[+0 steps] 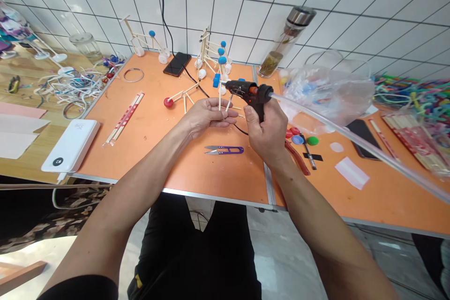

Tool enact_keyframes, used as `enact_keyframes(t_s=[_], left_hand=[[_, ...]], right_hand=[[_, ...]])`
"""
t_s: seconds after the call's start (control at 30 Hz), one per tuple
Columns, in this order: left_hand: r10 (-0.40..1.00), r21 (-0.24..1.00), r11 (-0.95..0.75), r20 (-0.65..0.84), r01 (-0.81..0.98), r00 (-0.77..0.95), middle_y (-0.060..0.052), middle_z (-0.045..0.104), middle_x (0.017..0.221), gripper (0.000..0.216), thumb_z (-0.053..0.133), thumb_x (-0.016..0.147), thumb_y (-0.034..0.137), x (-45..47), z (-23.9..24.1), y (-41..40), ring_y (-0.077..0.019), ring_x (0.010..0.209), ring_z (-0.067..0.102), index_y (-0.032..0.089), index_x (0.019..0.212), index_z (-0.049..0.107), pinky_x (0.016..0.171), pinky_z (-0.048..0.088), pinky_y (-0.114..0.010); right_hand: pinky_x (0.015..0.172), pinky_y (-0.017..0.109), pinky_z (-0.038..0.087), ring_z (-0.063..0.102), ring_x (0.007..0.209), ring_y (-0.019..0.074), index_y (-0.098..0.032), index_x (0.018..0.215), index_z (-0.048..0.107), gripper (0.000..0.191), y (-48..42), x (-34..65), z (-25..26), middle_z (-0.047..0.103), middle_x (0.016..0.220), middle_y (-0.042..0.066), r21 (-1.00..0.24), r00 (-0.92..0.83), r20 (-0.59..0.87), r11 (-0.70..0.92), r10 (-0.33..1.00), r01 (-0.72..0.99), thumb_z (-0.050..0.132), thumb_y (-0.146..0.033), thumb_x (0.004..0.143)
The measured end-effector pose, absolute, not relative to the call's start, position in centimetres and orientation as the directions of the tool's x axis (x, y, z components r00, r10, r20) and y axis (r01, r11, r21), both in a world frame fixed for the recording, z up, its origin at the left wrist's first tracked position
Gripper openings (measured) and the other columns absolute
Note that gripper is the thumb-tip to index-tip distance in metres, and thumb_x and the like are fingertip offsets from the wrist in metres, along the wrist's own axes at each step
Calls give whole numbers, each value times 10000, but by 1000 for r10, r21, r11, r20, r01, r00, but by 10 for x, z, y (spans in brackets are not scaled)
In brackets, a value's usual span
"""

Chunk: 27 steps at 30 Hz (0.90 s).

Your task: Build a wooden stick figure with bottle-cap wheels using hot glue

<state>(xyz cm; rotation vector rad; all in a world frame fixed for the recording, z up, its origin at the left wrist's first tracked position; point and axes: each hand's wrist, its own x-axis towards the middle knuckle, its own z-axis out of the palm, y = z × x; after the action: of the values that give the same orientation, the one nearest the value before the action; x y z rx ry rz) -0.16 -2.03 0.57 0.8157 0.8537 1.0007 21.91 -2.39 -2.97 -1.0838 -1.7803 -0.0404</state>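
A: Where are the sticks?

B: Above an orange counter [232,180], near its middle, where a worker's left hand [216,113] pinches two thin sticks [220,97] between thumb and fingers, one upright, the other slanting.

A: And the right hand [267,124]?

B: Wrapped around the grip of a black glue gun [248,90], a small red light glowing on its side. A long, clear glue stick [316,119] trails from its rear.

A: Does the nozzle touch the sticks?

B: It points at their upper ends, very near; contact cannot be told from this angle.

A: What lies close by?

B: Purple-handled snips [228,150] rest just in front of the hands. To their left sits a stick piece with a red cap [168,102]. Beyond, by the tiled wall [235,4], stand stick frames [203,49] fitted with blue caps [221,51], between a phone [177,64] and a tall bottle [279,49]. Red-handled pliers [298,158] lie beside the right forearm.
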Motion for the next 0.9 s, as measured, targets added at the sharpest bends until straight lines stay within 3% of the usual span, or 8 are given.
enact_keyframes(t_s=[0.2,0.4,0.9], left_hand=[[927,870,335,-235,-361,292,-108,928,975,178,790,1052,-55,0,9,-21,-181,799,906,120,1048,822,817,713,-268],[935,864,326,-234,-383,268,-128,936,1019,171,851,1013,-40,-4,5,-18,-197,843,915,119,1072,835,928,721,-309],[928,865,333,-230,-376,294,-128,939,1050,148,819,1039,-20,-4,3,-18,-192,858,920,123,1080,828,877,719,-277]], right_hand=[[927,562,657,798,1093,401,-261,1300,761,595,-24,217,-29,820,1157,153,-430,-114,744,603,658,672,493,-785,1209],[895,531,669,816,1050,374,-278,1293,774,558,-24,216,-28,832,1119,127,-396,-135,765,625,630,673,494,-755,1215],[813,509,638,789,949,353,-273,1168,760,529,-26,217,-27,820,1046,113,-395,-101,787,624,608,674,531,-748,1212]])
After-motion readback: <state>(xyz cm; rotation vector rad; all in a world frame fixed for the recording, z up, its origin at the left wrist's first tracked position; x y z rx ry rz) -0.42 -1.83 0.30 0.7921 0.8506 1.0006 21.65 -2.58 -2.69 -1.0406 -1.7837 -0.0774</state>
